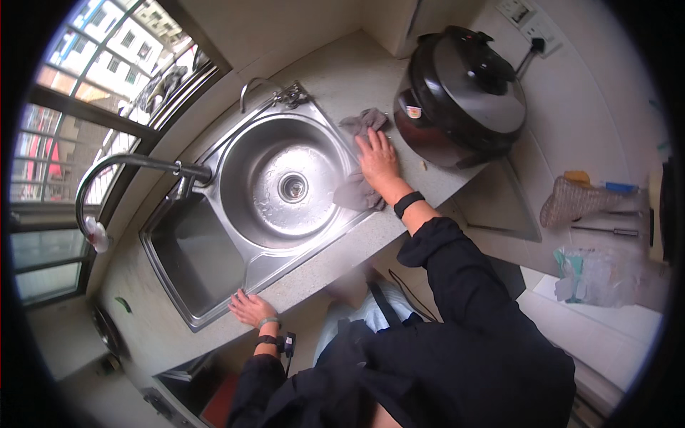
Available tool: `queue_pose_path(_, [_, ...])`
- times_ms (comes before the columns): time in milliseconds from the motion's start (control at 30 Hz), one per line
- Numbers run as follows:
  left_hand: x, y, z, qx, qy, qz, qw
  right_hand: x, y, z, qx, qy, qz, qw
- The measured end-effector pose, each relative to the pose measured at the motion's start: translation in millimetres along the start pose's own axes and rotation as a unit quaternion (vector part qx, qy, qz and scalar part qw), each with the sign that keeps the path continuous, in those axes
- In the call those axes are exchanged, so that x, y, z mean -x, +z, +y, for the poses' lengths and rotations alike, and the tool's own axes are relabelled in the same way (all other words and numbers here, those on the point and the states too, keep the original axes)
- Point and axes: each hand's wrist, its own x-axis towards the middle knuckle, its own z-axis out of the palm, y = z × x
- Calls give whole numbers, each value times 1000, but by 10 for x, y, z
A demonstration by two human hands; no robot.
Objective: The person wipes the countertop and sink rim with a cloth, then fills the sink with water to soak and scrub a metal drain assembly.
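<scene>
A crumpled grey-brown cloth [357, 192] lies on the counter at the right rim of the stainless steel sink [332, 112]. My right hand [379, 163] presses down on it, fingers extended, and cloth bunches out past the fingertips and beside the palm. Part of the cloth is hidden under the hand. My left hand [251, 308] rests at the sink's front left edge, fingers somewhat apart, with nothing in it. Water drops wet the round basin [267, 214], which has a drain strainer [292, 188] in its floor. To its left is a smaller rectangular basin [198, 257].
A large dark electric cooker [460, 101] stands right of the cloth, plugged into a wall socket [538, 37]. A curved faucet [134, 159] arches over the left side; a thinner tap [257, 83] stands behind. A green pepper-like piece [123, 304] lies far left. Crumbs [424, 166] sit near the cooker.
</scene>
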Motion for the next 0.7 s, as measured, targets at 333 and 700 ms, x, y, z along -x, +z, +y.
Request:
queue_pose_path(333, [18,31,-16,-11,-11,37,999,1444,-409,-269,-106,-23,57,992])
queue_pose_path(700, [-20,67,-1,-6,-2,12,1000,1886,-1125,774,-656,358,12,665])
